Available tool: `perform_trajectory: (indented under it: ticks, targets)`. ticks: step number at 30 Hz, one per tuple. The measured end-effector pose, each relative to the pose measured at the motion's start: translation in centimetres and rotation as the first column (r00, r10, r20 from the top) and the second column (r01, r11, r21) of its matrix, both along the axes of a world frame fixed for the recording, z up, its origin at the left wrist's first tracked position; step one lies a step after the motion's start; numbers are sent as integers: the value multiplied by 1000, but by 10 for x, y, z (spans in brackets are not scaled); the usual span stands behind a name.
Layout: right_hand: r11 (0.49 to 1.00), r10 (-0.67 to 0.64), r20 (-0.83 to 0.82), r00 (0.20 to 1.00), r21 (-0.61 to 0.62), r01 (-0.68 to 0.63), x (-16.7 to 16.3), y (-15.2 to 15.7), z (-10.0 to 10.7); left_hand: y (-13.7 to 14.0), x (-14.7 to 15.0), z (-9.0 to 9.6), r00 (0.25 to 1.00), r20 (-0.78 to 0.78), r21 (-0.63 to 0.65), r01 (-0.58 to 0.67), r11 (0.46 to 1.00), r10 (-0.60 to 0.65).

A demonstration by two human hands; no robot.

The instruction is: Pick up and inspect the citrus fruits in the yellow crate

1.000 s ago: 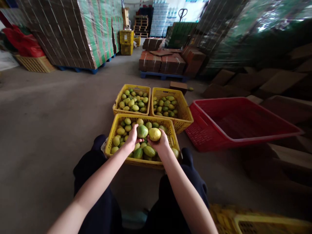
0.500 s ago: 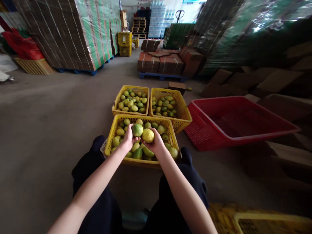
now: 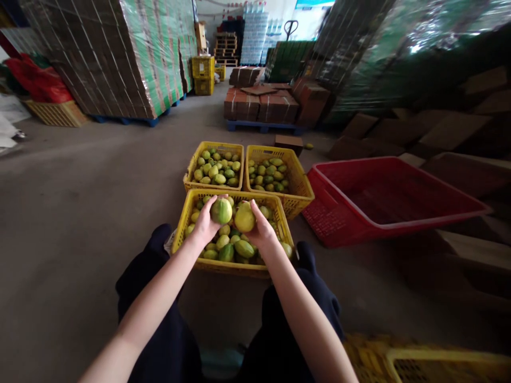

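Observation:
My left hand (image 3: pixel 208 221) is closed around a green-and-yellow lemon (image 3: pixel 221 211), its fingers partly hidden behind the fruit. A yellower lemon (image 3: pixel 245 218) sits in my right hand (image 3: pixel 259 226), with the thumb up along its side. Both fruits are held close together, with a small gap between them. Below them is a yellow plastic crate (image 3: pixel 233 267) between my legs. Lemons (image 3: pixel 244 248) of mixed green and yellow lie loose inside it.
Two more yellow crates, a left one (image 3: pixel 186 178) and a right one (image 3: pixel 301 178), hold similar fruit just beyond. A large red crate (image 3: pixel 331 213) stands to the right beside loose cardboard (image 3: pixel 451 127). Further back are a low pallet of flattened boxes (image 3: pixel 259 109) and tall wrapped stacks (image 3: pixel 136 58).
My hands have moved slightly apart, opening a gap between the two lemons. Each lemon looks turned in its hand. The crates have stayed in place.

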State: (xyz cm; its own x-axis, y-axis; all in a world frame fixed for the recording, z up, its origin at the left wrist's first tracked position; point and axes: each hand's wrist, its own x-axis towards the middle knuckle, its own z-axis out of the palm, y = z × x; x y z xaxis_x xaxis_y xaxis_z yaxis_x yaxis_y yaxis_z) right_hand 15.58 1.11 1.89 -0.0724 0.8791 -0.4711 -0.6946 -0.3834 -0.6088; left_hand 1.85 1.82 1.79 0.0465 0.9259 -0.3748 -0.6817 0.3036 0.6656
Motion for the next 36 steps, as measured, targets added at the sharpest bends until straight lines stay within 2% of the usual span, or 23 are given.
perform_trajectory:
  ticks: [5,7,8,9,11,13,15,19,21,23,26,28,30,32,36]
  targets:
    - [997,-72,-32,997,-26,71,-3,-1,-5,-6,-2,-1,1000,-17,-18,-1,1000,0]
    - [990,-122,35,992,74,119,-8,-3,-12,-10,-3,-6,997,-68,67,-26,997,30]
    - [976,-160,104,982,168,141,-10,-5,-15,-12,-4,-10,991,-113,131,-49,990,64]
    - [947,-203,185,961,285,145,-12,-8,-18,-14,-5,-13,981,-163,201,-72,977,106]
    - [852,-276,342,898,519,64,-13,-16,-21,-18,-7,-18,952,-247,324,-97,941,183]
    - [755,-310,442,842,652,-64,-11,-25,-22,-23,-9,-20,928,-296,402,-94,911,227]
    - [718,-310,477,822,685,-127,-9,-34,-23,-28,-9,-19,915,-327,451,-70,890,238]
    - [721,-309,498,810,678,-142,-5,-43,-26,-37,-5,-15,896,-359,546,-27,837,263]
    - [684,-360,525,771,711,-164,-6,-43,-28,-39,-3,-14,884,-372,574,-21,818,284]
    - [598,-470,534,703,778,-191,-6,-43,-30,-39,-3,-15,868,-392,597,-11,802,303]
    - [406,-654,476,587,877,-258,-6,-41,-31,-39,-3,-17,855,-404,657,24,754,325]
    - [318,-721,435,539,899,-300,-5,-42,-31,-40,-4,-19,853,-407,689,52,723,327]
    - [294,-748,426,509,900,-321,-4,-43,-31,-42,-5,-20,851,-416,698,75,712,319]
    - [291,-760,427,490,898,-331,-4,-44,-31,-43,-5,-20,852,-419,704,88,704,313]
    - [279,-766,414,492,903,-327,-4,-45,-31,-44,-5,-19,865,-386,726,70,684,321]
